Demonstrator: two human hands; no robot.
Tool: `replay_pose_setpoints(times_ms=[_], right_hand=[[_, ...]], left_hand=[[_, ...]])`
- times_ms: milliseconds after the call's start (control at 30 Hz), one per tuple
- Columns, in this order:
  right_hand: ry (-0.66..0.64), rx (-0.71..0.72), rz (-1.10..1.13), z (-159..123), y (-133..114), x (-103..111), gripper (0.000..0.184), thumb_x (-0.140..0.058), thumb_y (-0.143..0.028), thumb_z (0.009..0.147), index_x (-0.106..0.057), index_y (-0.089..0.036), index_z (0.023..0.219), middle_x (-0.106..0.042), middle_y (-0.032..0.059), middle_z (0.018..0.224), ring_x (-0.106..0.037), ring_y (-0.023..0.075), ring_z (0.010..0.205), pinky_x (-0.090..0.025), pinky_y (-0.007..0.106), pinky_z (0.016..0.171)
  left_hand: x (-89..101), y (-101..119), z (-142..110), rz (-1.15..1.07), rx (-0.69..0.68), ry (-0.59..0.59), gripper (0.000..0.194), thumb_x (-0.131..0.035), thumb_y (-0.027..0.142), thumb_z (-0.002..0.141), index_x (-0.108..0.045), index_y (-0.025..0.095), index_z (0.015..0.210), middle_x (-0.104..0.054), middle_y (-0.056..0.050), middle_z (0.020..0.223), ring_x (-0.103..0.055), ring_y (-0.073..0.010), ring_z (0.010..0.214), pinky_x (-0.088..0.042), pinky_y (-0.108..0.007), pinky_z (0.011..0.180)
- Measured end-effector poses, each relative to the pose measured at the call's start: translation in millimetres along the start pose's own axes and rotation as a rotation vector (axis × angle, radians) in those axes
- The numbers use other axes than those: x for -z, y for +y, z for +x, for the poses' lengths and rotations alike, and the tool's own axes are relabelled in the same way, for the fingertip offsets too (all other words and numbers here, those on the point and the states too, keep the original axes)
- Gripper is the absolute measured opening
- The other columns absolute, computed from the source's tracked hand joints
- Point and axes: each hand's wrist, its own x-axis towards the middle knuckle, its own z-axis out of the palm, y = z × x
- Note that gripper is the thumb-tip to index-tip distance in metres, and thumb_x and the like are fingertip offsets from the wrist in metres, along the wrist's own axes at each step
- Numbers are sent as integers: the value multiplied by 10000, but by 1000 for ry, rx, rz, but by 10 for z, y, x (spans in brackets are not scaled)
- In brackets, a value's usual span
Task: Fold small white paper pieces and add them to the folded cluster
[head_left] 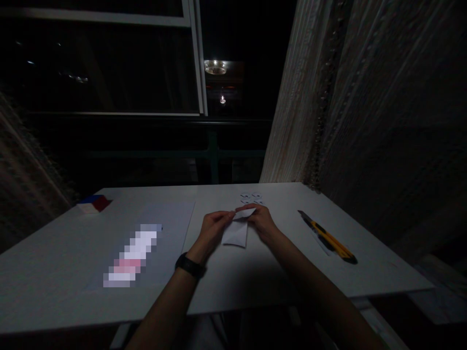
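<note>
Both my hands pinch a small white piece of paper (235, 234) above the middle of the table. My left hand (214, 224) grips its upper left edge, and a dark watch (190, 265) circles that wrist. At the upper right, my right hand (263, 222) holds a part of the paper that is folded over. The lower part of the paper hangs toward me. Just beyond my fingers lie several small paper pieces with dark marks (251, 196), partly hidden by the right hand.
A yellow and black utility knife (330, 240) lies on the right of the white table (292, 282), its blade pointing away. A large paper sheet (175, 228) with a blurred-out patch is on the left. Behind it sits a colored cube (93, 204). Curtains (292, 97) and a window stand beyond.
</note>
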Motion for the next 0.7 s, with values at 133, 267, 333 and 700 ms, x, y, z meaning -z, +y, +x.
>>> replay_pose_setpoints(times_ms=[133, 267, 333, 700], right_hand=[[-39, 28, -56, -9, -6, -15, 244, -662, -120, 492, -690, -166, 730, -695, 50, 851, -623, 201, 801, -466, 323, 745], [-33, 11, -50, -20, -7, -44, 268, -685, -148, 502, -663, -158, 768, -692, 59, 865, -627, 196, 783, -469, 317, 729], [-35, -33, -9, -25, -13, -60, 331, -697, -165, 499, -631, -166, 823, -693, 56, 845, -632, 195, 758, -477, 319, 708], [113, -90, -8, -11, 35, -104, 377, -623, -540, 606, -545, -174, 649, -609, 14, 618, -570, 145, 586, -468, 270, 560]], left_hand=[[8, -18, 10, 35, 47, -17, 333, -728, 310, 603, -678, 119, 871, -686, -85, 776, -605, -153, 692, -437, -249, 657], [8, -12, -8, 67, 123, -115, 373, -708, 365, 621, -685, 75, 854, -678, -102, 729, -589, -152, 613, -433, -249, 586], [11, -19, -11, 88, 138, -111, 378, -705, 380, 619, -690, 61, 820, -669, -99, 682, -572, -147, 567, -422, -246, 542], [-8, 17, 9, 54, 49, 135, 340, -741, 319, 558, -694, 90, 804, -690, -90, 711, -595, -162, 596, -445, -251, 557]])
